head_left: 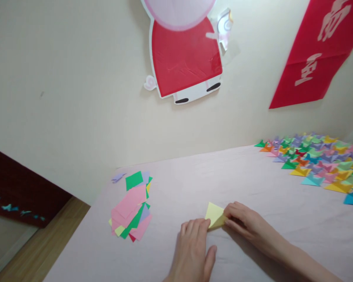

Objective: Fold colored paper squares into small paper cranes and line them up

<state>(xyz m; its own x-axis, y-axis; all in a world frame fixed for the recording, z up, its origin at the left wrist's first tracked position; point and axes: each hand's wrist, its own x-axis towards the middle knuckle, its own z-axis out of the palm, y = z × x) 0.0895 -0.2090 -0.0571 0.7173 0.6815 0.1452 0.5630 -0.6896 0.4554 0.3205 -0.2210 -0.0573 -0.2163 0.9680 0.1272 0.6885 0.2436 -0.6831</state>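
Note:
A pale yellow piece of origami paper [214, 214], folded with a crease showing, lies on the cloth-covered surface between my hands. My left hand [192, 247] rests flat, its fingertips touching the paper's lower left corner and its thumb held apart. From the other side, my right hand [246, 224] pinches the right corner between thumb and fingers, which cover that part of the paper.
Loose paper sheets [132, 205] in pink, green, yellow and purple lie in a pile at left, with a small purple folded piece [117, 178] beside them. Rows of colourful folded paper figures [317, 160] stand at right. A wall [76, 98] rises behind.

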